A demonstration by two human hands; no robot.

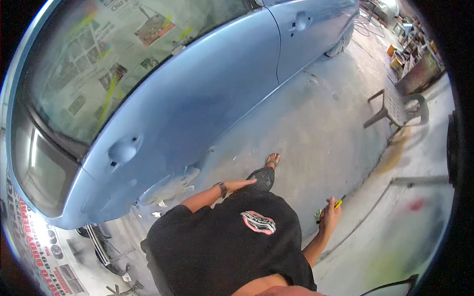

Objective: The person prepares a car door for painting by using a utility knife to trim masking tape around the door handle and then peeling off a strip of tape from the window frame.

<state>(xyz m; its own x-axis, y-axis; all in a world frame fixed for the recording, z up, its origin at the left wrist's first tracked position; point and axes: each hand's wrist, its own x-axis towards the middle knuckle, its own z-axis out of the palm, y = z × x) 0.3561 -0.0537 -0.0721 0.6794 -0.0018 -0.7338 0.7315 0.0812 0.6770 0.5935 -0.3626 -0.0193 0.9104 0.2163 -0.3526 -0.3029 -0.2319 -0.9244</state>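
My right hand (330,215), held out low at my side, is closed round a screwdriver (338,203) with a yellow handle and a thin dark tip. More small yellow-green and dark pieces (319,215) show on the other side of that fist; their kind cannot be made out. My left hand (241,184), a dark watch on its wrist, rests with fingers stretched flat by my dark-trousered thigh (262,178) and holds nothing. Along my left stands a blue car (197,84), its door handle recess (122,152) the nearest fitting. Newspaper sheets (94,59) cover the window.
A plastic chair (395,109) stands by the right wall. Behind it are cluttered cans and tools (405,56). The concrete floor (306,123) runs between car and wall. A printed banner (37,246) and metal parts (98,244) lie at lower left.
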